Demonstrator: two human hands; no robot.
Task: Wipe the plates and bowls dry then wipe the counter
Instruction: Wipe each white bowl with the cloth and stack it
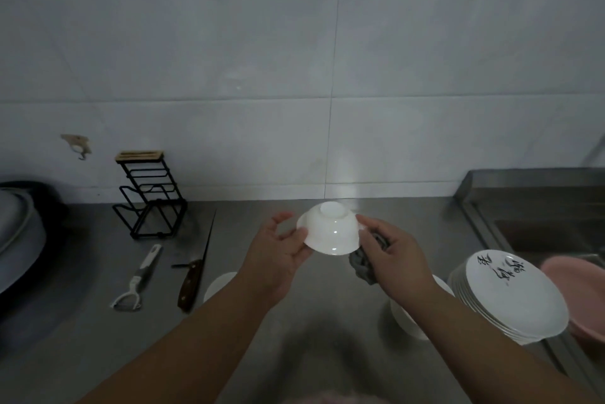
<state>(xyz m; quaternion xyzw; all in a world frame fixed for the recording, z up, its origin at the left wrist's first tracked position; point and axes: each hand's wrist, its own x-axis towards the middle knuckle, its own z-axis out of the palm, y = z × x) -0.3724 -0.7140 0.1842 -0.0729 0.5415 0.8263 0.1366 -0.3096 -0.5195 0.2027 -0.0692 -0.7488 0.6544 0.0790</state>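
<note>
Both hands hold one white bowl [330,233] upside down above the steel counter [262,338]. Left hand [278,249] cups its rim, thumb pressing the side; right hand [389,253] pinches the opposite rim while gripping a grey cloth [361,267], mostly hidden behind the fingers. Forearms cover parts of two more white bowls [219,284] below. One stack of plates [510,302] sits right, its count unclear.

Both forearms bare, reaching forward and converging. Left hand [278,251] palm-up, thumb and fingers cupping a white bowl [330,230] — right hand [393,256] curled around a grey cloth [363,266], forefinger against the bowl's rim.
</note>
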